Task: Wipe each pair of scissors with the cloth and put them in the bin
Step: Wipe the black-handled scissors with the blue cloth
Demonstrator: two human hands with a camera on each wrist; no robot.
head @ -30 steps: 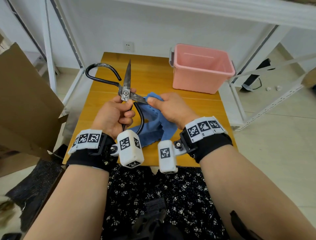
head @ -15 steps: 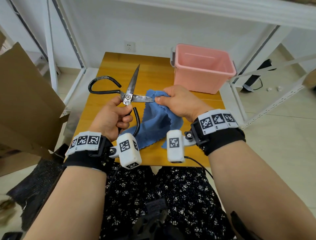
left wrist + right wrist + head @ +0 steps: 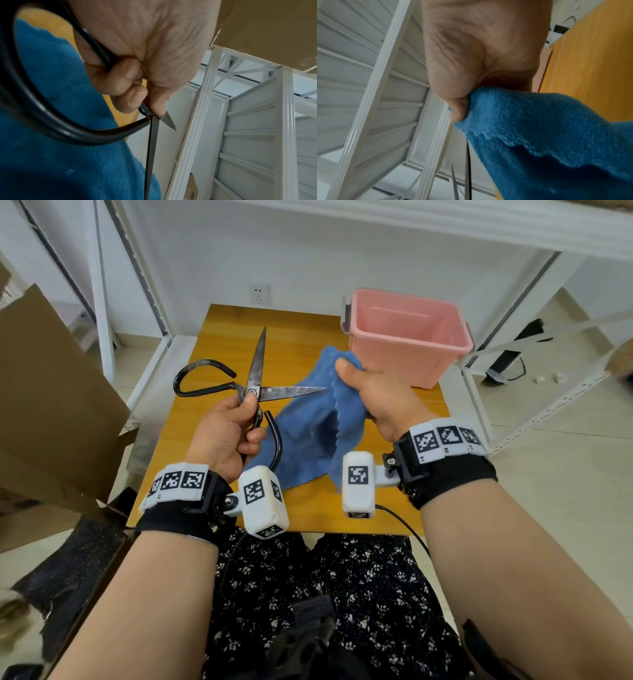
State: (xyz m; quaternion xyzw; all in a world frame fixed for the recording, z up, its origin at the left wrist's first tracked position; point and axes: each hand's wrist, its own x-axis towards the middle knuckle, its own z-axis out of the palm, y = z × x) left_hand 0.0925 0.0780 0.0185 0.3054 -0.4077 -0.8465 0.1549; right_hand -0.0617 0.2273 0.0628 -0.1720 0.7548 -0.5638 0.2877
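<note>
Large black-handled scissors (image 3: 255, 385) are held above the wooden table (image 3: 298, 337), blades spread wide, one pointing away and one pointing right. My left hand (image 3: 236, 426) grips them near the pivot and one handle loop (image 3: 51, 121). My right hand (image 3: 370, 395) bunches a blue cloth (image 3: 318, 426) just off the tip of the right-pointing blade; the cloth (image 3: 547, 135) hangs down to the table. The pink bin (image 3: 407, 337) stands at the table's back right and looks empty.
A white metal shelf frame (image 3: 144, 278) surrounds the table. A cardboard box (image 3: 44, 405) leans at the left. A wall socket (image 3: 259, 294) sits behind the table. White shelf uprights (image 3: 197, 121) rise close to the blades.
My right hand has slid the cloth outward along the right-pointing blade to its tip. The scissors have turned so that blade now lies nearly level.
</note>
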